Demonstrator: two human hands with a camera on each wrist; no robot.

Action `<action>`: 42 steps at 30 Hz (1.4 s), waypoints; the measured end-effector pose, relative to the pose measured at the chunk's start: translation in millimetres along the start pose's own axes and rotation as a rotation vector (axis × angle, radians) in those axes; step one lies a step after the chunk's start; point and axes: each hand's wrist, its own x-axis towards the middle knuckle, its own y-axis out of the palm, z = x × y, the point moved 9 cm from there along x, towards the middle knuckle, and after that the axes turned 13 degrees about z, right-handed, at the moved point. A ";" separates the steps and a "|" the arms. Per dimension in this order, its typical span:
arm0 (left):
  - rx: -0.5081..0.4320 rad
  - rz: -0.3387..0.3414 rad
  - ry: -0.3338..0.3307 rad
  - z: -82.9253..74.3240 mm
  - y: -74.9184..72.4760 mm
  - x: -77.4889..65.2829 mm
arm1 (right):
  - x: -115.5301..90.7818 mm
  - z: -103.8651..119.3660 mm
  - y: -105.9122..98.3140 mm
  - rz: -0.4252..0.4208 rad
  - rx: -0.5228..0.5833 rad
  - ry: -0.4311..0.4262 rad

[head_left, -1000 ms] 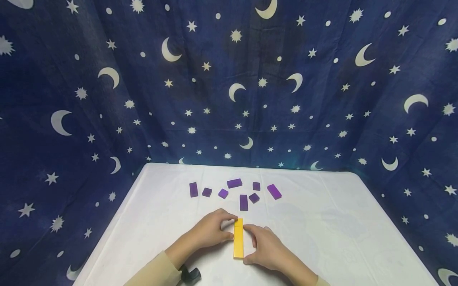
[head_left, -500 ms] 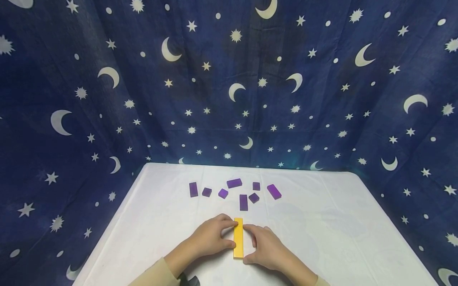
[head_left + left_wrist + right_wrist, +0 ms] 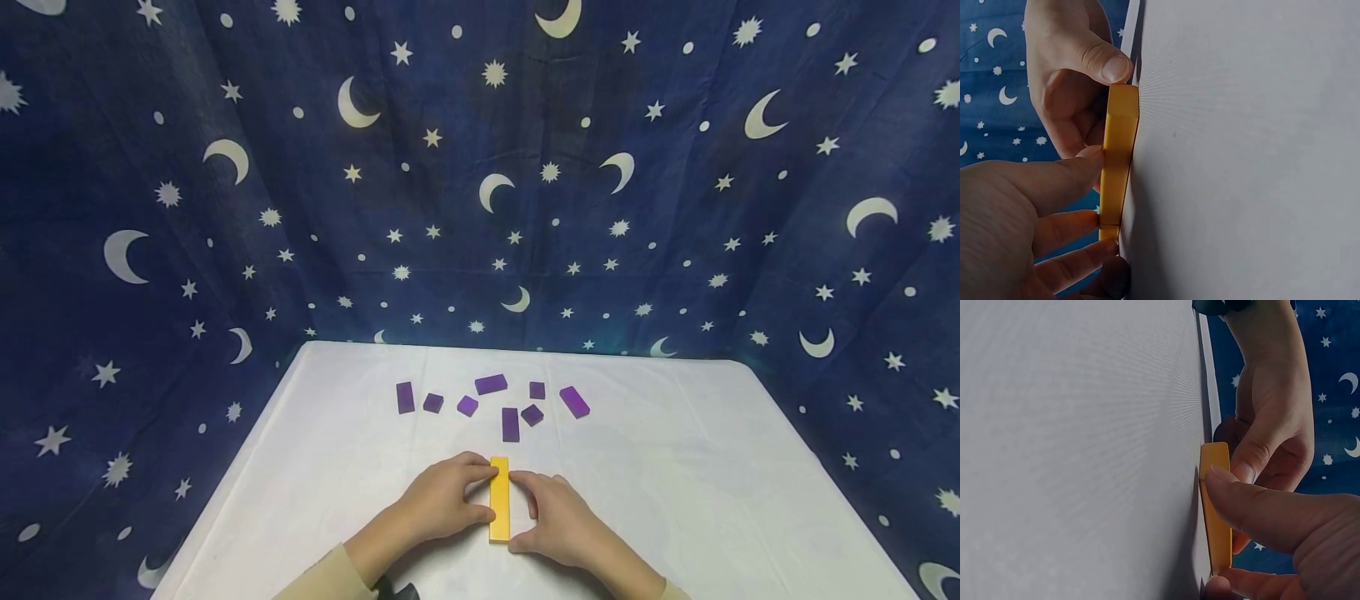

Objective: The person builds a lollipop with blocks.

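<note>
A long yellow block lies near the front middle of the white table, pointing away from me. In the left wrist view, a seam separates its long part from a short yellow piece at the far end. The left hand is on its left side; thumb and index fingertips lap over its left edge. Along the right side, the right hand has its thumb by the near corner and its index finger by the far part. Neither hand wraps round the block; they bracket it from opposite sides.
Several purple blocks lie scattered beyond the hands, among them an oblong one just past the yellow block and a slanted one at the right. The white tabletop ends at a dark blue curtain with moons and stars.
The left hand has slid slightly toward me, and its thumb and index fingertips now reach over the yellow block's edge. The right hand and the yellow block have hardly moved.
</note>
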 end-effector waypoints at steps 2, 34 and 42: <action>0.000 -0.002 0.001 -0.4 -0.4 -0.6 | -0.2 0.3 0.0 -0.001 -0.005 0.003; -0.010 -0.021 -0.019 3.2 2.5 0.9 | 3.1 -7.4 -3.9 0.030 0.119 0.030; -0.011 -0.023 -0.016 3.4 2.6 1.9 | 9.0 -10.2 -15.7 -0.089 0.169 -0.014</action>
